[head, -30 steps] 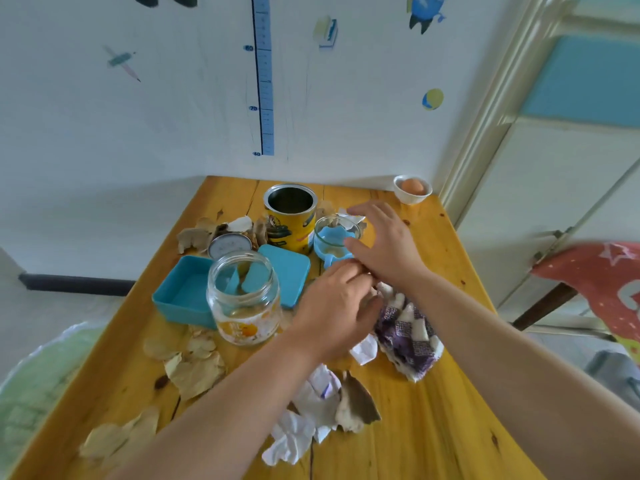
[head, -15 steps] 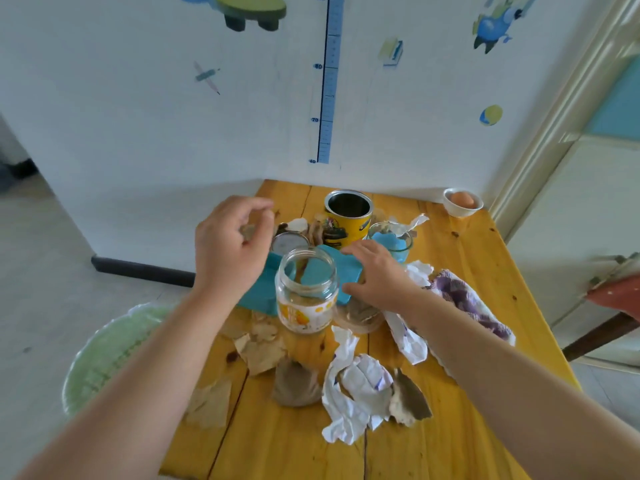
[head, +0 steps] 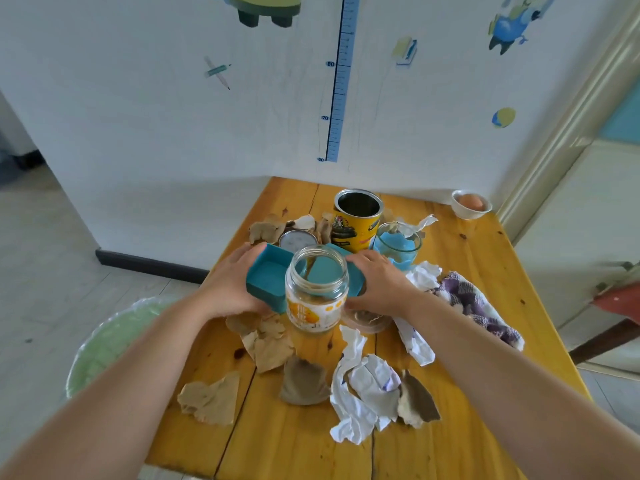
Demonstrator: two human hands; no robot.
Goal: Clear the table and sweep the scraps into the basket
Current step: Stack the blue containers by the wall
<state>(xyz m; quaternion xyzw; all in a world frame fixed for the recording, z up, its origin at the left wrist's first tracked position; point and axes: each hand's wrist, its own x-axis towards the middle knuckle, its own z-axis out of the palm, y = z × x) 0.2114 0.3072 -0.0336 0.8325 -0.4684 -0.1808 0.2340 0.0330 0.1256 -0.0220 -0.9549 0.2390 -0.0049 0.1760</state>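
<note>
Wood surface (head: 294,445), butted against the wall, cluttered.
Basket (head: 104,344) with a green liner is on the floor off the surface's left edge, partly behind the left forearm.
Purple-and-white cloth (head: 474,306) is bunched at the right side, just beyond the right forearm.
White paper scraps (head: 363,389) sit crumpled near centre. One more strip lies beside the cloth and another past the glass.
Brown scraps (head: 270,344) are spread left of centre. Some touch the jar's base area, one lies near the left edge, and a cluster sits at the back by the can.
Left hand (head: 232,289) grips the left end of the teal box (head: 266,282), fingers curled over its far rim. The box is open and tilted up.
Right hand (head: 381,285) holds the teal lid (head: 358,284), fingers curled over the top and thumb on the near side. The lid is mostly hidden behind the jar.
Glass jar (head: 317,292) with an orange label stands upright and uncapped in front of the box and lid, between the hands.
Yellow can (head: 356,220) stands open-topped behind the box.
Glass (head: 398,244) with something blue inside is just right of the can.
Round tin lid (head: 298,239) lies flat, left of the can.
Small white bowl (head: 471,202) sits at the far right corner with an egg (head: 470,201) in it.
</note>
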